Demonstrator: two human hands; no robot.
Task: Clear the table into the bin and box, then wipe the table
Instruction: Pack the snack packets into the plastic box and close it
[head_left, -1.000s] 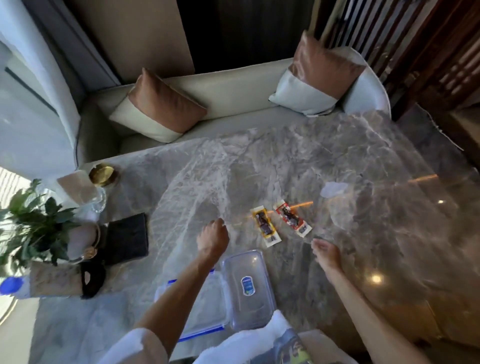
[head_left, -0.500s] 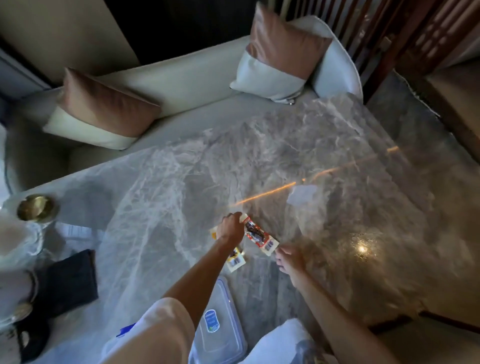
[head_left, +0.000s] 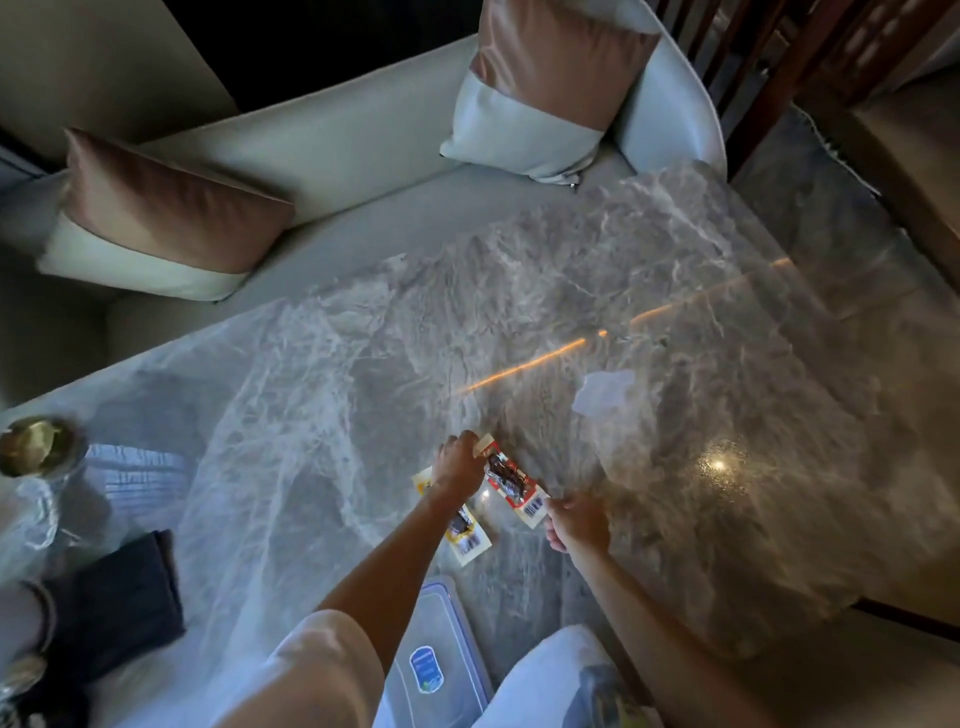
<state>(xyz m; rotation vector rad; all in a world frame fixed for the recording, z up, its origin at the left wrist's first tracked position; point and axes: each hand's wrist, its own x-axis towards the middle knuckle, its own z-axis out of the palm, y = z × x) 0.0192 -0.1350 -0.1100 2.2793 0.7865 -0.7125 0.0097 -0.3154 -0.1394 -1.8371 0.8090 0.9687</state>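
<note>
I see my left hand pinching the far end of the red-and-white snack packet on the grey marble table; my right hand grips its barcode end. Its long axis runs far-left to near-right. 1 yellow packet lies beside it.

Left hand pinches red packet; right hand touches its end.
</note>
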